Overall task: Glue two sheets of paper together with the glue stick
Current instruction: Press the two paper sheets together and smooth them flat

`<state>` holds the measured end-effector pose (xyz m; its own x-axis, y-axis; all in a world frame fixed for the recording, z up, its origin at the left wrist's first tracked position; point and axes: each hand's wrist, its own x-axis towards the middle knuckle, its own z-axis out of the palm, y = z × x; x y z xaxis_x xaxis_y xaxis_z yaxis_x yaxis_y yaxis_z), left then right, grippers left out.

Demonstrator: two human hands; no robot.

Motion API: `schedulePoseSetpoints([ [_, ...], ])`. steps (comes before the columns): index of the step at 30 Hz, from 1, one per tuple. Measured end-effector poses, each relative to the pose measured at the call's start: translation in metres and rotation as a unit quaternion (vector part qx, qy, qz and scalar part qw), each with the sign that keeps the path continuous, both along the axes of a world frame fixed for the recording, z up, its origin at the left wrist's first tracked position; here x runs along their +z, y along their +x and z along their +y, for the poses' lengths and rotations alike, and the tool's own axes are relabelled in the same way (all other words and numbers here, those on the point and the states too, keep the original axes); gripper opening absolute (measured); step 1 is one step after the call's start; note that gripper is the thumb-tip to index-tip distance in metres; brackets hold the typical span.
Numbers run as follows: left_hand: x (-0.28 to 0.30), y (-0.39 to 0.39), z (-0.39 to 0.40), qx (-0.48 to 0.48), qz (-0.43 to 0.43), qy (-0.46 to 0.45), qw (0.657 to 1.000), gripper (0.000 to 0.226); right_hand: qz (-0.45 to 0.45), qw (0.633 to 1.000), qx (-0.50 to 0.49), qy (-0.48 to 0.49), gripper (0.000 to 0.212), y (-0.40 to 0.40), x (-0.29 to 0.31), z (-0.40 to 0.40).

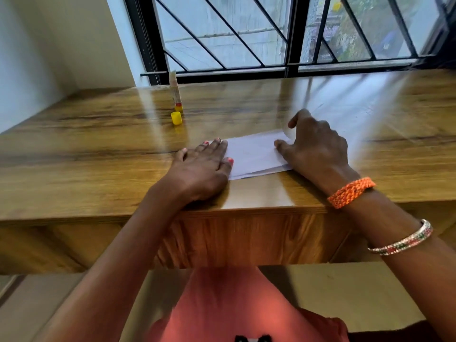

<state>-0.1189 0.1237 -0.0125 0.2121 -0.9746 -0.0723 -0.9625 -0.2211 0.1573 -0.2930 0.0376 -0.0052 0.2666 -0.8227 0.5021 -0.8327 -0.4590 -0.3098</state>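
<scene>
White paper (254,156) lies flat near the front edge of the wooden surface (98,154), two layers showing at its near edge. Left hand (202,166) presses flat on the paper's 9 o'clock end, fingers straight & released. Right hand (318,146) rests on the 3 o'clock end, fingers bent, tips pressing down, not grasping anything. Glue stick (175,93) stands upright w/ no cap at 11 o'clock from the paper, well apart. Its yellow cap (176,118) sits just in front of it.
</scene>
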Motion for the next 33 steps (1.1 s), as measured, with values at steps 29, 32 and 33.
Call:
schedulePoseSetpoints([
  [29,0.001,-0.013,0.008,0.057,-0.011,-0.019,0.998,0.057,0.263,0.947,0.056,0.174,0.070,0.012,-0.006,-0.003],
  [32,0.001,-0.014,0.009,0.057,-0.012,-0.023,0.998,0.057,0.241,0.952,0.048,0.183,0.072,0.010,-0.005,0.005],
  [33,0.001,-0.014,0.009,0.057,-0.011,-0.025,0.998,0.057,0.232,0.953,0.046,0.191,0.074,0.007,-0.005,0.008],
])
